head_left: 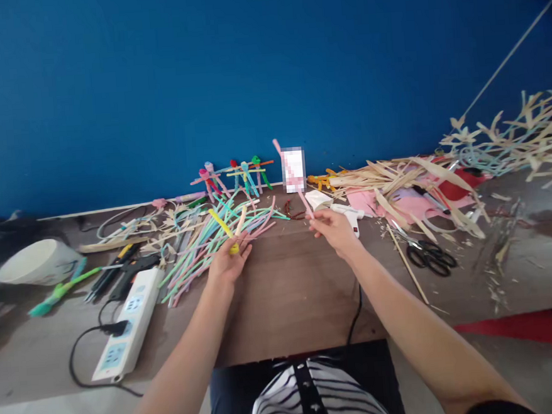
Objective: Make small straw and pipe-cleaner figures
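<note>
L hand: fingers curled, gripping yellow stem + pale stem, just beside/over the pastel stem pile. R hand: fingers pinch pink stem nr its lower end; most of it sticks up twd the blue wall, middle blurred.

Risks, my guess: pink stem held at one end only, so the long free part could sway or bend if knocked. L grip looks light w/ 2 pcs in it, so one could slip & get lost in the pile, or snag on its fuzz. White glue gun sits v. close to R hand; can't tell if hot, but a brush against the nozzle could burn. Black cord by R forearm could catch & drag.

Materials: stems thin, fuzzy, prob. wire-cored. Small figures at the wall = same fluffy stuff. Husk strips flat, papery, curling. Scissors: black loop handles. Power strip: hard white plastic, boxy. Surface: brown, wood-look.
</note>
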Motion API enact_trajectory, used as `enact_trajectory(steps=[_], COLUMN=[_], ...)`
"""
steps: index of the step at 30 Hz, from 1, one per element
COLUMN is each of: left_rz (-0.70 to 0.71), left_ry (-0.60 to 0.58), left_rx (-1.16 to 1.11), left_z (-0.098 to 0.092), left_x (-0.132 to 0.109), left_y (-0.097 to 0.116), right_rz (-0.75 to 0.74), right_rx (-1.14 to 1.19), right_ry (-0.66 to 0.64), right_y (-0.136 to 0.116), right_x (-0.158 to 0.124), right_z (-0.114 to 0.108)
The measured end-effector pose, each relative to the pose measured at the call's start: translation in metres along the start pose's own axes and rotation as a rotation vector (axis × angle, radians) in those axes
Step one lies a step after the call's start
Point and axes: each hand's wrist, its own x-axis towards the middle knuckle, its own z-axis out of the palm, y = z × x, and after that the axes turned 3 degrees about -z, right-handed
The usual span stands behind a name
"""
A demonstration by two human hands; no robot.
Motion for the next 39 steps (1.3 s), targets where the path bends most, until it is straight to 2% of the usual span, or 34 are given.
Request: enact_trajectory(steps=[3, 7, 13, 15, 19, 24, 28, 32, 39], left_rz=[-0.088, -0.202, -0.22, -0.188, -0.155, -0.147, -0.155, -0.178, -0.09], left_ry=[-0.13, -0.184, -0.258, -0.27, -0.274, -0.235, -0.209, -0.181, -0.304], left_rx=[0.009, -0.005, 0.03, 0.049, 0.089, 0.163, 0.202, 0.141, 0.024], left_z=[0.013, 0.034, 0.047, 0.046, 0.044, 0.041, 0.04, 0.04, 0.054], left_x=[-0.016, -0.035, -0.037, -0.036, -0.036, -0.039, -0.039, -0.036, -0.036], left_y=[-0.013, -0.036, -0.048, -0.047, -0.041, -0.034, -0.036, -0.039, -0.042], right_rz=[-0.052, 0.019, 0.108, 0.18, 0.291, 0.279, 0.273, 0.335, 0.363], right_rx=[0.207, 0.375, 0.651, 0.738, 0.618, 0.471, 0.498, 0.572, 0.635], right_ry=[0.043, -0.033, -0.235, -0.255, -0.176, -0.117, -0.186, -0.207, -0.22], right_y=[0.008, 0.011, 0.007, 0.007, 0.006, 0.001, -0.004, -0.003, -0.004], right_x=[-0.016, -0.028, -0.032, -0.031, -0.027, -0.028, -0.029, -0.03, -0.039], right_z=[-0.01, -0.007, -0.005, -0.006, 0.0, 0.015, 0.017, 0.015, 0.021])
